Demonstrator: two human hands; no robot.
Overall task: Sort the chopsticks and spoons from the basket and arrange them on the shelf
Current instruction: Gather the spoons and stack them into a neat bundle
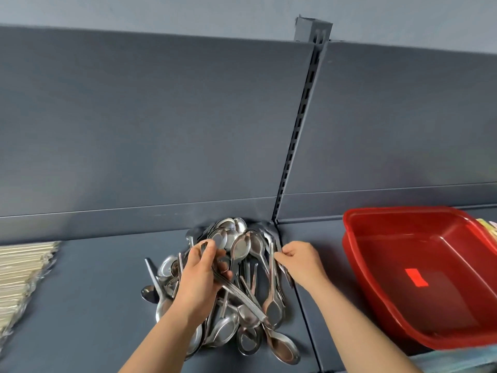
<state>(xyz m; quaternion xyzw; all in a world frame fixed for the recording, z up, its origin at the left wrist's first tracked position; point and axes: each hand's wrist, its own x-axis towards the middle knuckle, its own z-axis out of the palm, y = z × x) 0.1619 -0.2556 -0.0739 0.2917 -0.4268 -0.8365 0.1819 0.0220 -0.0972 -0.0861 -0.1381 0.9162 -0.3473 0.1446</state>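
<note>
A loose pile of metal spoons point(228, 281) lies on the dark grey shelf point(88, 305), up against its back panel. My left hand point(200, 278) sits on the pile and grips a stacked bunch of spoons, whose bowls stick out toward me at the lower right. My right hand point(301, 261) pinches a spoon handle at the right edge of the pile. A row of pale chopsticks point(24, 278) lies on the shelf at the far left. The red plastic basket point(357, 254) stands on the shelf to the right, and nothing shows inside it.
A slotted upright post point(298, 125) divides the back panels just behind the pile. A seam between shelf boards runs under my right wrist. Pale items point(488, 230) peek out behind the basket's far right rim.
</note>
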